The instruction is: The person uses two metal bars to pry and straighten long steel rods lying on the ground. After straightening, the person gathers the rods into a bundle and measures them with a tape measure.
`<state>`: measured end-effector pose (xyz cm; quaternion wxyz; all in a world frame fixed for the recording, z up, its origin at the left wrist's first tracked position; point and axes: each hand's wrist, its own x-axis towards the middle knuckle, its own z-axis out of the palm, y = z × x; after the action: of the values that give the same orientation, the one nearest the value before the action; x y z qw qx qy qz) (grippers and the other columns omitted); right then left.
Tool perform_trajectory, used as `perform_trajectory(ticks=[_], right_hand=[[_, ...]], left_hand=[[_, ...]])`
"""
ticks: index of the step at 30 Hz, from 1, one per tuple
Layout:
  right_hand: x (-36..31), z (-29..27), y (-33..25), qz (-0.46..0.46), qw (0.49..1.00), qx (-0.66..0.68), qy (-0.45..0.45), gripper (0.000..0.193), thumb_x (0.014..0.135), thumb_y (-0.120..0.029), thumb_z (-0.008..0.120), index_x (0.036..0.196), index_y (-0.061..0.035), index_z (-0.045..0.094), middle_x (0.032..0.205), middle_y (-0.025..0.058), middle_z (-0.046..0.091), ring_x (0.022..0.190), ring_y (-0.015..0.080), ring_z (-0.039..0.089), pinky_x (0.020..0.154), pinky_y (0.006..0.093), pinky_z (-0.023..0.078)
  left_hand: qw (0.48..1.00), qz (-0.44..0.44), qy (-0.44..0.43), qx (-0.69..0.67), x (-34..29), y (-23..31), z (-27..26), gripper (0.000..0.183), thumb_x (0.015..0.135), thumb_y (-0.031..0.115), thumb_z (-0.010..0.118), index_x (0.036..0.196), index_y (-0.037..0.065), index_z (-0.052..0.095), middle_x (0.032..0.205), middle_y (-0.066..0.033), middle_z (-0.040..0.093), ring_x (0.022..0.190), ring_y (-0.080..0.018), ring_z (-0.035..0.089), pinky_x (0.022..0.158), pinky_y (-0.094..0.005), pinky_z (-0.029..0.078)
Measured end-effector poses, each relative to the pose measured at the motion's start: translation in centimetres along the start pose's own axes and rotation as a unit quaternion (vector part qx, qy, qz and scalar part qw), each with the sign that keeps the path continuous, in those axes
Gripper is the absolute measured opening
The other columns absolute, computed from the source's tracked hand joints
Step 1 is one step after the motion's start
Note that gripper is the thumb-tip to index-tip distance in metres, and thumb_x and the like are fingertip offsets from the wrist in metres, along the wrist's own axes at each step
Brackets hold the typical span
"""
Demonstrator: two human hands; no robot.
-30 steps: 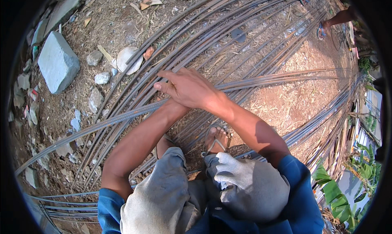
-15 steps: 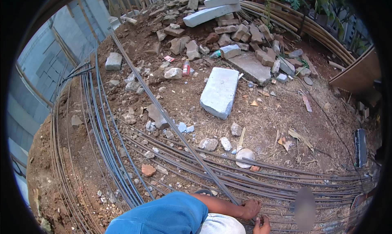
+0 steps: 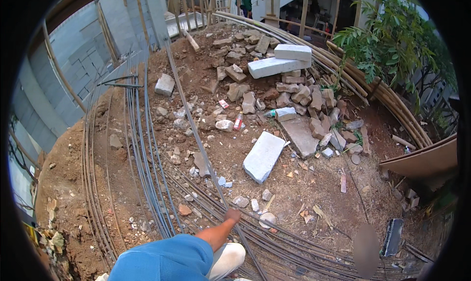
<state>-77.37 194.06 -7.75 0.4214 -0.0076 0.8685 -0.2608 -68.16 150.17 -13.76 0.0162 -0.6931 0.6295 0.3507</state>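
Observation:
My left hand, at the end of the arm in the blue sleeve, is closed round a long thin steel bar. This bar slants from the far left, near the wall, down past my hand to the lower edge. Beneath it lies a spread of rusty reinforcing bars curving off to the lower right. My pale trouser knee shows beside the forearm. Out of the picture is my right hand.
Bluish bars run along the left. A white block lies ahead, with a rubble heap behind it. Bamboo poles edge the far right, near a brown board. Far back stands a person in green.
The view has tilted up, showing more of the background. My left hand has moved forward along the bar, away from the right hand, which has left the picture.

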Motion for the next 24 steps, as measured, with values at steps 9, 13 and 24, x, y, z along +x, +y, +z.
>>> perform_trajectory(ticks=[9,13,24], right_hand=[[-22.6,-9.5,-2.6,0.099,0.961,0.256,-0.031,0.030,0.096,-0.020,0.048,0.114,0.0010,0.059,0.092,0.0111,0.069,0.075,0.0161,0.068,0.060,0.0298,0.052],[-27.0,-12.0,-5.4,0.089,0.965,0.242,0.049,0.029,0.091,-0.025,0.055,0.108,-0.0035,0.064,0.089,0.0124,0.069,0.076,0.0196,0.067,0.067,0.0338,0.053],[-38.0,-6.3,-3.3,0.163,0.947,0.142,0.239,0.023,0.081,-0.020,0.054,0.092,-0.0075,0.069,0.085,0.0177,0.068,0.084,0.0345,0.065,0.074,0.0430,0.052]], left_hand=[[0.934,-0.088,-0.320,0.129,-23.6,-13.6,-25.2,0.034,0.088,0.030,0.054,0.098,0.000,0.067,0.072,-0.0165,0.067,0.063,-0.0291,0.067,0.053,-0.0414,0.053],[0.906,-0.096,-0.409,0.060,-26.1,-6.2,-23.1,0.033,0.089,0.030,0.053,0.100,0.000,0.063,0.075,-0.0157,0.066,0.064,-0.0285,0.066,0.052,-0.0406,0.052],[0.940,0.039,-0.336,0.039,-16.0,16.4,-26.8,0.032,0.092,0.029,0.048,0.108,0.002,0.053,0.081,-0.0135,0.065,0.064,-0.0266,0.065,0.049,-0.0383,0.051]])
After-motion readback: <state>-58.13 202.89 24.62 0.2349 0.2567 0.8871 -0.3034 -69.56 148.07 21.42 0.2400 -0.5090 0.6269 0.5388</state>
